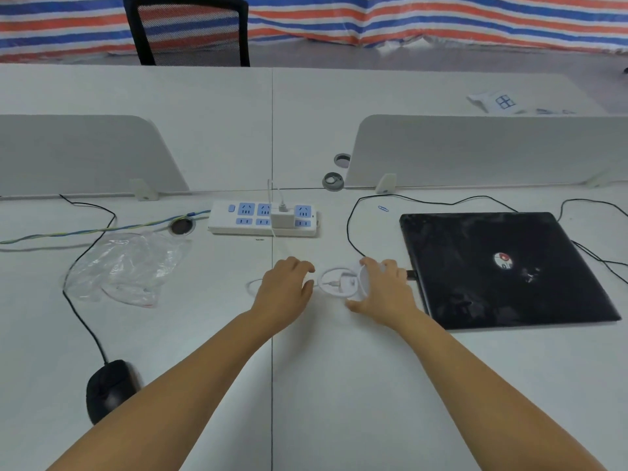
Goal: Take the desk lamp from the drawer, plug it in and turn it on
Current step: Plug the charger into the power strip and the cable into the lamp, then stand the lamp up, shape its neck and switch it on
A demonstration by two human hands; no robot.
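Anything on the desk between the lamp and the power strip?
Nothing visible. Bare desk lies between the lamp and the power strip; only the white cable runs across it. Both hands flank the lamp, left hand, right hand.

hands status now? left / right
Left hand: open, fingers spread beside the white ring lamp.
Right hand: fingers curled around the lamp's right side.

You see a white ring lamp (341, 283) on a pale grey bench (339, 385), a white power strip (263, 219) with blue sockets, a black laptop (503, 266), a black mouse (108, 389), and a red, white and blue striped tarp (407, 15).
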